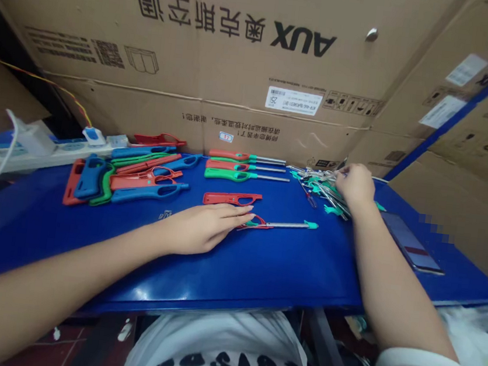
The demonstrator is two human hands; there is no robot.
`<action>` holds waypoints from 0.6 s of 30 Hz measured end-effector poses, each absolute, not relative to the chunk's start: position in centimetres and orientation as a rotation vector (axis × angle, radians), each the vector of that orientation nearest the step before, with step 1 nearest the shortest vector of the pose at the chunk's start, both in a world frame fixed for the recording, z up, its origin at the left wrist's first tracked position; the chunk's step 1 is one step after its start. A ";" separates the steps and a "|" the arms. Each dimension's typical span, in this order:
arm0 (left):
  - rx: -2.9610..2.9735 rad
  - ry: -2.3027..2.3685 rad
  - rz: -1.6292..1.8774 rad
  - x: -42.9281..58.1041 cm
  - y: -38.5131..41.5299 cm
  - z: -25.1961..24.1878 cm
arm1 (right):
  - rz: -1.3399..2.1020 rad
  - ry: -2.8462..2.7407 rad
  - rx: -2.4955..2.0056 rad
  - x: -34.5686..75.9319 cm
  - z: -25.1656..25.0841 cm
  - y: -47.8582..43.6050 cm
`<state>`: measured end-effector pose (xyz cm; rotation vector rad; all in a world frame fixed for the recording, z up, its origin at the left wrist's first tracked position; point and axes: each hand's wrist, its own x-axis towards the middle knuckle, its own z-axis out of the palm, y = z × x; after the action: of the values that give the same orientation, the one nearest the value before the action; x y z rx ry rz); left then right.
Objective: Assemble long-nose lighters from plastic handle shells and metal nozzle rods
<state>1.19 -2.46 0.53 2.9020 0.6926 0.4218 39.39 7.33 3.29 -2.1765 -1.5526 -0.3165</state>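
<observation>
My left hand (204,226) lies flat, fingers stretched together over the handle of a red lighter with a metal tube (289,225), partly hiding it. Just above it is a red handle shell (232,199). At the pile of metal tubes with green parts (325,186), my right hand (356,184) has its fingers pinched; what they hold is too small to make out. Several assembled lighters (247,176), red and green, lie in a row at the back middle. A small screwdriver (311,199) rests beside the pile.
Red, blue and green handle shells (146,192) are heaped at the left, near a white power strip (60,153) with plugs. A phone (413,243) lies at the right on the blue table (237,276). A cardboard wall (220,80) stands behind.
</observation>
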 end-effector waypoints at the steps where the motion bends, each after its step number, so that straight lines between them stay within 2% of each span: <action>1: 2.898 0.684 0.428 1.2 -2.5 0.6 | -0.322 -1.529 -2.138 39.5 3.5 7.3; 5: 2.812 0.671 0.567 1.5 -2.7 0.6 | -0.250 -1.463 -1.881 39.3 4.0 7.2; 7: 2.639 0.722 0.722 2.0 -3.0 0.6 | -0.069 -1.406 -1.704 38.2 4.2 7.1; 10: 2.137 0.872 0.909 3.2 -3.7 0.5 | 0.489 -1.256 -1.373 34.9 4.2 6.3; 14: 1.531 0.930 0.982 4.5 -4.3 0.4 | 1.179 -1.160 -0.977 28.9 3.4 3.7; 18: 1.237 0.896 1.057 4.8 -4.3 0.2 | 1.567 -1.174 -0.840 24.8 2.1 0.8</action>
<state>4.79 -4.31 0.19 1.2373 0.8961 1.0575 24.80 0.81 2.06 -0.8396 -1.1744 1.5667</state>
